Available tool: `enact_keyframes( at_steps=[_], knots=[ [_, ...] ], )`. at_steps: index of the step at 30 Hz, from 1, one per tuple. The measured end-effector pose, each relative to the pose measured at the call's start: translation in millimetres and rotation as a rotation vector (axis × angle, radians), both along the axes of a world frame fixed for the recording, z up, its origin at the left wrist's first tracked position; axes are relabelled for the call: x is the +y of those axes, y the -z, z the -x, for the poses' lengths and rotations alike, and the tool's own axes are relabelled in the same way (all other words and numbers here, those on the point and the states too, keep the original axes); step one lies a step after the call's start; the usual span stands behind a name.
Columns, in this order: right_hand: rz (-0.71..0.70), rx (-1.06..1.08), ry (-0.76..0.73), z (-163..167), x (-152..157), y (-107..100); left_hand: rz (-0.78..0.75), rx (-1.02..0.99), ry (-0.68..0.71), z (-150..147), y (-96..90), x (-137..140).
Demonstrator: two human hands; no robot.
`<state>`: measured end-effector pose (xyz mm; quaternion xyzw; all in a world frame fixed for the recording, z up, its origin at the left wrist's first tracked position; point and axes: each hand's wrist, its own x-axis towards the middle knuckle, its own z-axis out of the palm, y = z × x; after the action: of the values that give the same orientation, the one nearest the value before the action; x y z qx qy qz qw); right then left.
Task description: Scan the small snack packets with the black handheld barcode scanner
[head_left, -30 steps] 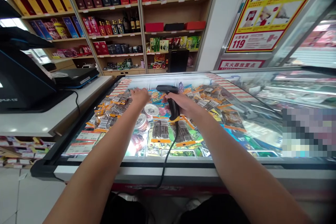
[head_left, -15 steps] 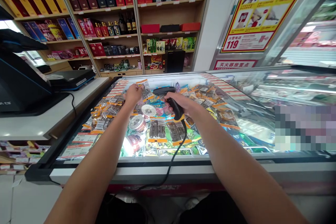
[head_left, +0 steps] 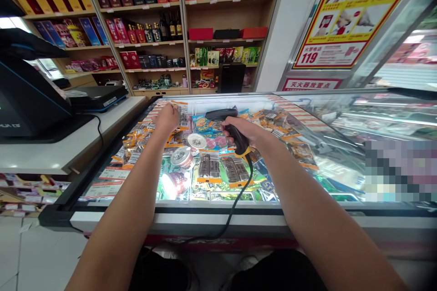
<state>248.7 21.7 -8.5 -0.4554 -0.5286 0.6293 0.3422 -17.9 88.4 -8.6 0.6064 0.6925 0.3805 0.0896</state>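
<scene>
My right hand (head_left: pixel 241 129) is wrapped around the handle of a black barcode scanner (head_left: pixel 235 134), whose head points left. A dark cable hangs from the grip towards me. Farther left, my left hand (head_left: pixel 166 119) pinches an orange-edged clear snack packet (head_left: pixel 183 116) holding dark food, its barcode label partly showing. The scanner head is to the right of this packet, apart from it. Similar packets (head_left: pixel 209 167) lie nearer me, with more in piles on both sides. Two round tubs with pale lids (head_left: pixel 182 156) stand between my arms. My left fingertips are partly hidden.
A glass-topped chest freezer (head_left: pixel 218 221) spans the space before me. On the left a counter (head_left: pixel 37 159) carries a black scale (head_left: pixel 97 97). Shelves of boxes and bottles (head_left: pixel 143 32) stand behind, and a red-and-yellow poster (head_left: pixel 324 57) hangs at right.
My left hand has drawn slightly left, and the packet in it shows more fully, lifted more upright. The scanner stays in my right hand. The whole view has shifted a little.
</scene>
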Motion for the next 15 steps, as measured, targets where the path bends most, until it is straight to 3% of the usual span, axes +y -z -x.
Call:
enact_keyframes(
  at_steps=[6, 10, 12, 15],
  knots=[
    [0.017, -0.006, 0.039, 0, 0, 0, 0.091, 0.103, -0.144, 47, -6.4, -6],
    [0.02, -0.013, 0.039, 0, 3, 3, -0.108, 0.198, -0.206, 46, -1.6, -17],
    [0.009, 0.0, 0.046, -1, 5, 5, -0.132, 0.282, -0.118, 28, -1.4, -28],
    [0.008, 0.039, 0.073, -3, 7, 4, 0.133, 0.533, 0.342, -12, -2.4, -50]
  ],
)
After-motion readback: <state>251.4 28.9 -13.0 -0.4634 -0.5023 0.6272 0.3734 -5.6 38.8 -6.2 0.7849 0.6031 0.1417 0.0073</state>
